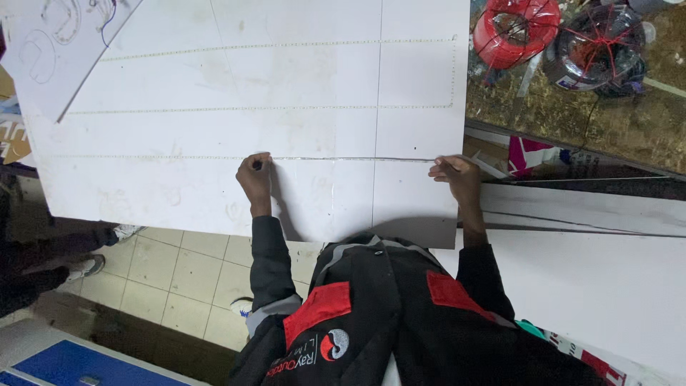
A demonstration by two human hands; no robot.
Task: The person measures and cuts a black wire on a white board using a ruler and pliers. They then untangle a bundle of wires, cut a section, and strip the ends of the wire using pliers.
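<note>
A large white board [214, 78] lies flat in front of me, marked with several dotted lines running left to right and thin lines crossing them. My left hand [255, 179] is closed around a small dark tool [257, 164] whose tip rests on the lowest line. From there to the right edge that line looks darker. My right hand [457, 179] grips the board's right edge at the same line, fingers curled over it. Both sleeves are black, and my black and red jacket [371, 314] fills the bottom of the view.
A red wire coil [516, 28] and a black wire coil [599, 46] sit on a brown surface at top right. Another white sheet [50, 50] with drawn outlines overlaps the top left. More white boards [593, 271] lie at right. Another person's shoes [86, 266] stand on the tiled floor [179, 271].
</note>
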